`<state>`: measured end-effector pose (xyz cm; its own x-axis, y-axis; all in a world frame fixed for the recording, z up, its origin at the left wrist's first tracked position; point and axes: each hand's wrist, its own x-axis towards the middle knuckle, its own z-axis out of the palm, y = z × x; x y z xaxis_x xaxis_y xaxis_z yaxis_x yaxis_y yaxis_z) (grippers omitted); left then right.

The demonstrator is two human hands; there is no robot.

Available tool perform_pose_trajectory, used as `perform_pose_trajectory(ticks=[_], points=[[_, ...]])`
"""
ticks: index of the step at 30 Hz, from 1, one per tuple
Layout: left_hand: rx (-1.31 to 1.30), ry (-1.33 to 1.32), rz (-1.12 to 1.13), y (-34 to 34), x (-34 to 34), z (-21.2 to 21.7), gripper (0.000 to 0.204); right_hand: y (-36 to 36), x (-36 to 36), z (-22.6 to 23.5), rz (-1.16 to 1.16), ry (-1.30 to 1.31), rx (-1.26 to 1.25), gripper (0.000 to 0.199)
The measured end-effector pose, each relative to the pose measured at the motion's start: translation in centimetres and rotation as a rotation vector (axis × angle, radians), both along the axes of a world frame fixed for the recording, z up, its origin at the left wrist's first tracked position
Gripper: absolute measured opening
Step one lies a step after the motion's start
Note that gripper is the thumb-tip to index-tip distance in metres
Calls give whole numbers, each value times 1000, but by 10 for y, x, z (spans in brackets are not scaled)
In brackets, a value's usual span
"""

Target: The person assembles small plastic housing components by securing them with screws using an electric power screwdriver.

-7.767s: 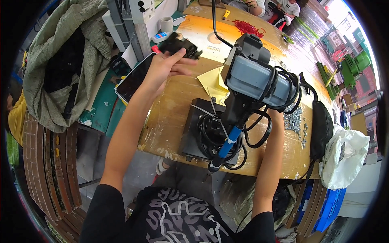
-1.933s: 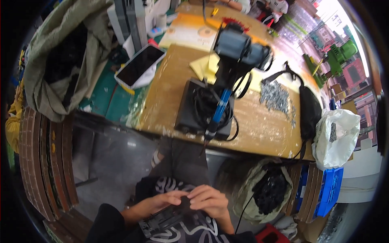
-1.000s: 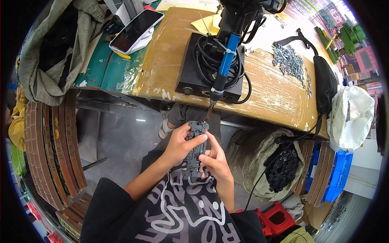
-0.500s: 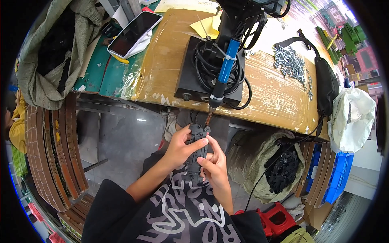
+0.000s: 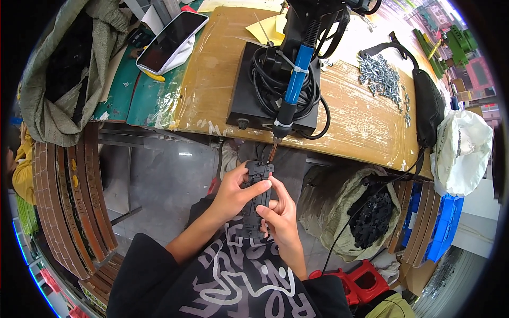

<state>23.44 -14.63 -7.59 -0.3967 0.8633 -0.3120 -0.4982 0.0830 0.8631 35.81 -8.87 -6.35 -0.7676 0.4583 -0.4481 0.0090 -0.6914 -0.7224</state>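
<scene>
Head view: we look down on our two bare hands, held over the lap just off the near edge of the bench (image 5: 352,127).
Tip risk: the copper-coloured tip (image 5: 273,152) of the blue-handled tool (image 5: 298,79) hangs right by the upper right corner of the black part (image 5: 254,206). If we let the part tilt or drift, we judge it could meet the wrong spot, or a fingertip, and burn if hot.
Drop risk: we see no support beneath the part, so a loosened grip could let it slip.
Part to fingers: it lies lengthwise between them, upper end toward the tip, lower end near the shirt (image 5: 249,270); whether tip and part touch, we cannot tell.
Left hand (image 5: 232,192): closed on the left side, thumb across the face.
Right hand (image 5: 283,213): gripping the right edge, thumb lower down, index finger higher.
</scene>
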Motion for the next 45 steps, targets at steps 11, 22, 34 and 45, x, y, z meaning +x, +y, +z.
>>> perform_pose_trajectory(ticks=[11, 22, 34, 45], points=[[-42, 101, -43, 1, -2, 7, 24, -4, 0, -2, -35, 5, -11, 60], [-109, 179, -99, 3, -7, 15, 27, -2, 1, -2, -45, -4, -25, 50], [-58, -110, -157, 4, -16, 10, 20, 1, -1, 4, -59, 98, -177, 47], [-65, -115, -147, 5, -18, 0, 16, -4, -5, -4, -113, 60, -154, 44]])
